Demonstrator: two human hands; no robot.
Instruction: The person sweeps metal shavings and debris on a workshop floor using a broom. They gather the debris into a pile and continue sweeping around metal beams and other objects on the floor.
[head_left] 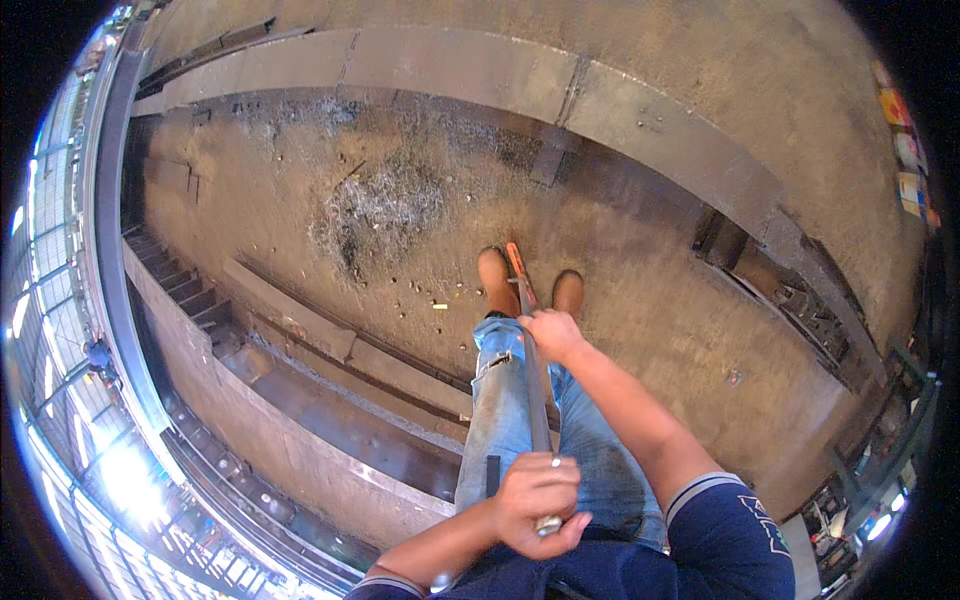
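I hold a long tool [537,390] with a straight grey shaft and an orange-red far end; its exact kind is not clear. My left hand [540,505] is a fist round the near end of the shaft, close to my waist. Farther along, my right hand [552,335] wraps round the same shaft, just above my brown boots [495,280]. The orange end points away from me, between the boots. Ahead and to the left, a loose heap of greyish scraps [385,210] lies on the brown floor, with small bits scattered around it.
A long steel beam [450,70] curves across the far side, and a boxed steel section [780,290] lies at right. Large steel beams [300,410] with plates inside lie at left. Another person [98,360] is at the far left, beyond a rail [115,250].
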